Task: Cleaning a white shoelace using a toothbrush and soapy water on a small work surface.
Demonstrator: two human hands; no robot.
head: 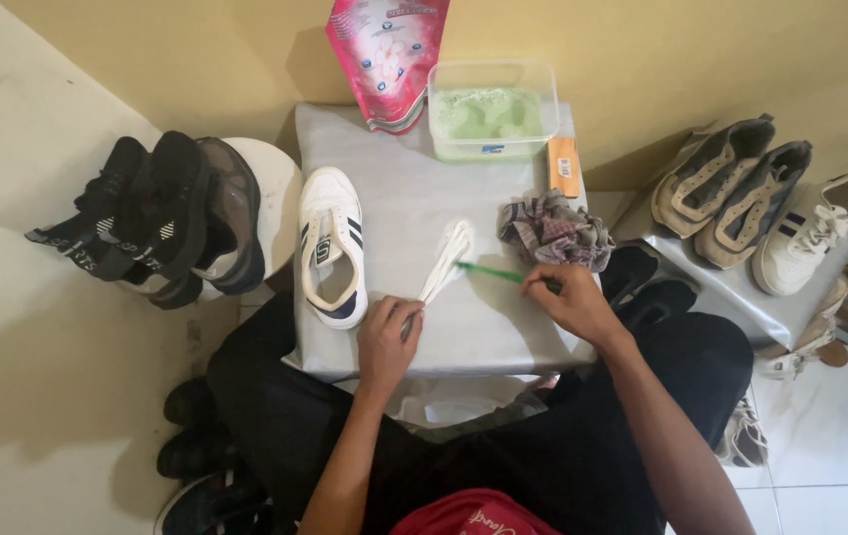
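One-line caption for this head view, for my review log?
Left hand pins white shoelaces on a grey table while the right hand works a green toothbrush over them.

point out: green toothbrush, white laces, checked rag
green toothbrush (491, 272), head view, middle of the handle.
white laces (447, 260), head view, middle of the bundle on the grey surface.
checked rag (555, 232), head view, centre of the crumpled cloth.

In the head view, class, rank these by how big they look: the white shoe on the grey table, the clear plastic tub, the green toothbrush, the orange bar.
1. White shoe and clear plastic tub: they look much alike, and the tub sits farther off, so I won't split them.
2. Green toothbrush, long but thin, partly hidden in the right hand.
3. Orange bar.
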